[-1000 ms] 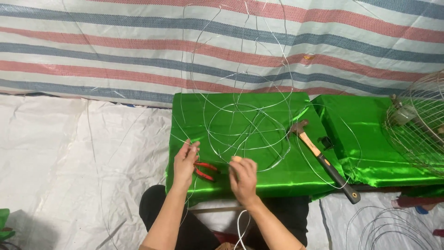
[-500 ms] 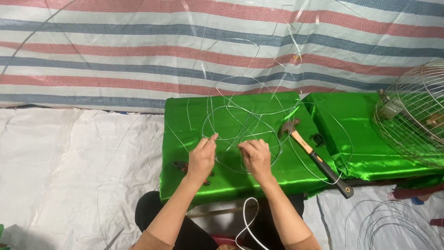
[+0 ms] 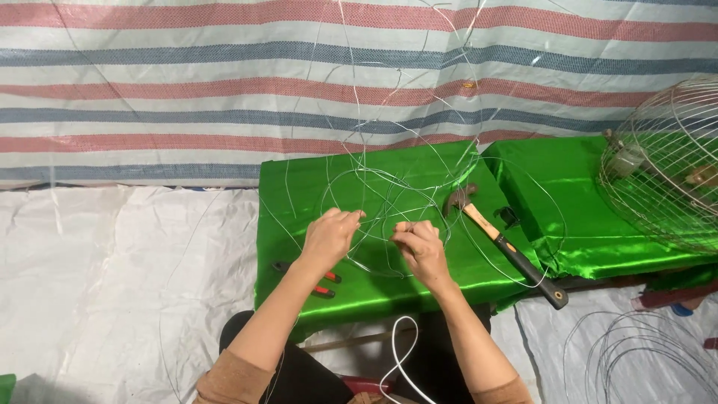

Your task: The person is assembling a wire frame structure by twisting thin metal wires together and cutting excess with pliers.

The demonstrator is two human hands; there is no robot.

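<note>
Wire (image 3: 378, 196) loops lie tangled over the green cloth (image 3: 299, 187). Left hand (image 3: 329, 238) and right hand (image 3: 419, 248) each pinch a strand between narrow fingertips, apparently to keep it taut; hammer (image 3: 508, 247) rests just beside.

Hammer (image 3: 508, 245), pliers (image 3: 318, 283), wire cage (image 3: 666, 168)

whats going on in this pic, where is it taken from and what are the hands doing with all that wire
This is no machine: a person is working with two bare hands, and the camera sits on their head, looking down at the work.

The left hand and the right hand each pinch a strand of thin wire, which loops in big tangled circles over a low table covered in shiny green cloth.

On that cloth lie a hammer to the right of the hands, and red-handled pliers partly hidden under the left forearm. At the far right stands a round wire cage, and more coiled wire lies on the white sheet below. A striped tarp hangs behind.
</note>
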